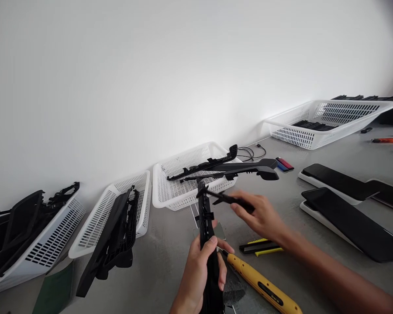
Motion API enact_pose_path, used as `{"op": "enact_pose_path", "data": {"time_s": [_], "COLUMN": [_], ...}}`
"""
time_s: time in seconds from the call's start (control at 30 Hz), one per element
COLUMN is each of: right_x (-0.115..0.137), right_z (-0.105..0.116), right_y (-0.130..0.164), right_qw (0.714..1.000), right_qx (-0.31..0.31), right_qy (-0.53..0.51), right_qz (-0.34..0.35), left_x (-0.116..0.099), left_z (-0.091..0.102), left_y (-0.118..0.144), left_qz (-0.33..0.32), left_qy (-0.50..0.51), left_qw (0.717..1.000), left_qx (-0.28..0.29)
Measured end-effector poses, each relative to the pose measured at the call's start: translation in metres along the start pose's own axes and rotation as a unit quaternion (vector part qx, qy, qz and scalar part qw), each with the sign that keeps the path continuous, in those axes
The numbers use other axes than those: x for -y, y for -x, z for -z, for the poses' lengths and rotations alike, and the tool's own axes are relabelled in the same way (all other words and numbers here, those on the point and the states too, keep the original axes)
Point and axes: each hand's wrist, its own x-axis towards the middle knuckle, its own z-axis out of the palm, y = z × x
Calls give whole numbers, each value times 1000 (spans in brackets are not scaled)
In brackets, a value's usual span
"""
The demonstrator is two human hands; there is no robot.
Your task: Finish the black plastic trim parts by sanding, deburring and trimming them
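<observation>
Black plastic strip [205,226] upright, long axis away, in left hand's [199,272] clenched grip; right hand [262,216] pinching a thin tool [229,199]

The setting is a light-assembly or parts-finishing workstation in a workshop; a grey worktable [170,257] stands against a bare white wall [150,65]; white perforated plastic baskets [183,187] along the wall hold black moulded plastic parts [114,235]; further black panels [347,218] lie in rows on white backings; a yellow utility knife [265,288] and an orange cutter [388,140] lie on the surface.
</observation>
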Motion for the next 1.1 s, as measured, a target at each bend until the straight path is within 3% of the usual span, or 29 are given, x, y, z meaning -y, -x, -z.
{"op": "enact_pose_path", "data": {"time_s": [0.13, 0.3, 0.4, 0.6, 0.77, 0.87, 0.93, 1.1], "right_x": [14, 13, 7, 5, 1, -1, 2, 8], "right_z": [-8, -19, -21, -22, -10, -2, 2, 3], "right_y": [6, 8, 7, 8, 3, -1, -3, -5], "right_qw": [994, 990, 996, 1000, 984, 971, 977, 994], "right_qx": [83, 131, 83, -21, -164, -202, -157, 57], "right_qy": [-22, -1, -5, -4, -38, -85, -110, -91], "right_qz": [72, 43, 17, 21, -62, -99, -93, -36], "left_x": [-4, -6, -7, -12, -3, 1, -1, -15], "left_z": [2, 3, 0, -4, -2, -1, -1, 1], "left_y": [-2, -1, 2, 5, 7, 6, 5, 4], "left_qz": [-45, -49, -31, -58, 10, 13, -20, -83], "left_qy": [-12, -59, -67, -64, -32, -34, -43, -94], "left_qw": [998, 996, 997, 996, 994, 994, 997, 992], "left_qx": [-48, -53, -26, -7, 104, 98, 61, -28]}}
